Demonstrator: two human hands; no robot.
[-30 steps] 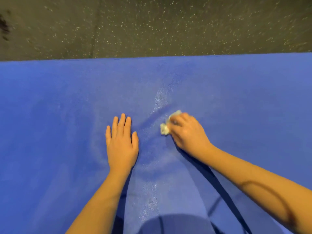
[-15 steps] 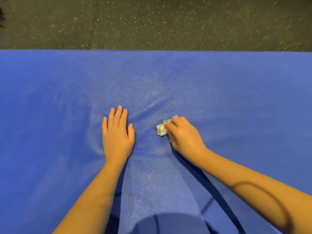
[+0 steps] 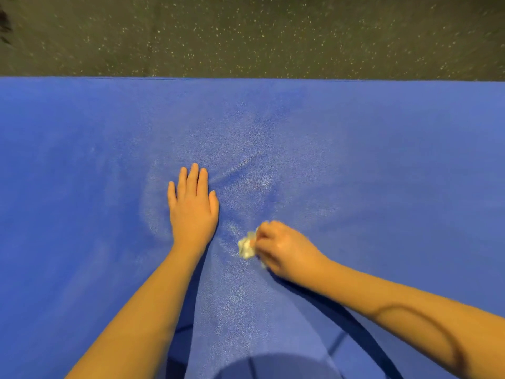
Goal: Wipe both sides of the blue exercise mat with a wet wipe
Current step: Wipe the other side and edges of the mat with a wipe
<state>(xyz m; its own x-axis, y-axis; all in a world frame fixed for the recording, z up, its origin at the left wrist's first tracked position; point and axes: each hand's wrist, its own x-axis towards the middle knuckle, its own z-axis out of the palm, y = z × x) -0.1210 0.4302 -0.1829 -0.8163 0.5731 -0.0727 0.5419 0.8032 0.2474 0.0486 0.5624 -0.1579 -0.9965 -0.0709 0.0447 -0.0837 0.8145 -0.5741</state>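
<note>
Speckled floor [image 3: 246, 34] under mat [image 3: 382, 160] — left hand [image 3: 192, 212] flat, fingers straight; right hand [image 3: 284, 250] fingers bunched on wipe [image 3: 246, 246]. Risk: mat rucking — friction.

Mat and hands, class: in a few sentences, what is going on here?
A person is wiping the blue mat, which lies on a speckled floor. The left hand rests flat on the mat, fingers straight. The right hand grips a crumpled wipe against the mat, right of the left wrist. A damp-looking sheen shows around both hands.
</note>
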